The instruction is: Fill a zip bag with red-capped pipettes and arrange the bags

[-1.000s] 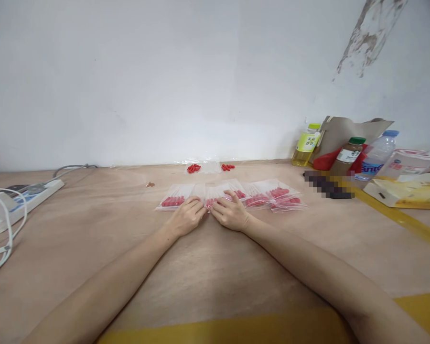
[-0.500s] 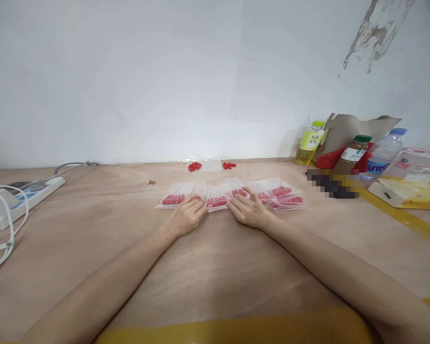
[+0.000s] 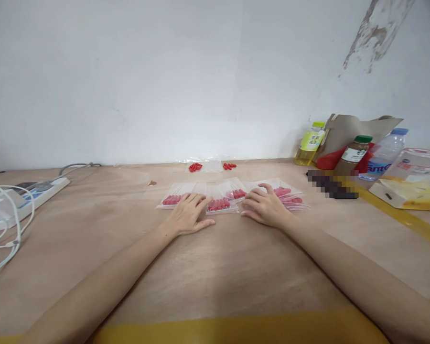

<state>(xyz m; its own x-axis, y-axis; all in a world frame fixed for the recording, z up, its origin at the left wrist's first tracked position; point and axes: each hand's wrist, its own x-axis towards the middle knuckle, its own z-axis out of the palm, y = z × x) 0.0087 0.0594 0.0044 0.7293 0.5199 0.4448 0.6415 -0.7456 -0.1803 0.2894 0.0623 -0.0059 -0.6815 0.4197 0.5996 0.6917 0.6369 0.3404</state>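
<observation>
A: Hands?
B: Left hand (image 3: 188, 213) opened out, thumb apart, gripping nothing; fingers over bag edges. Right hand (image 3: 267, 206) loosely curled, fingers parted, nothing seen pinched, resting at the bags on its side.

A: Between them?
B: Clear plastic bag (image 3: 222, 206) flat on the tabletop (image 3: 208, 272), row of red capsule-shaped pieces (image 3: 218, 204) inside.

A: Done so far?
B: Looks mostly bagged, I'd judge. Another filled bag (image 3: 171, 197) pokes out left of the left hand; overlapping filled bags (image 3: 296, 201) under and right of the right hand. Can't tell if they're sealed.

A: Left over?
B: Two small red piles beyond the hands, left one (image 3: 195, 167) and right one (image 3: 230, 166), clear plastic (image 3: 212, 166) between. Loose or wrapped, can't tell.
</observation>
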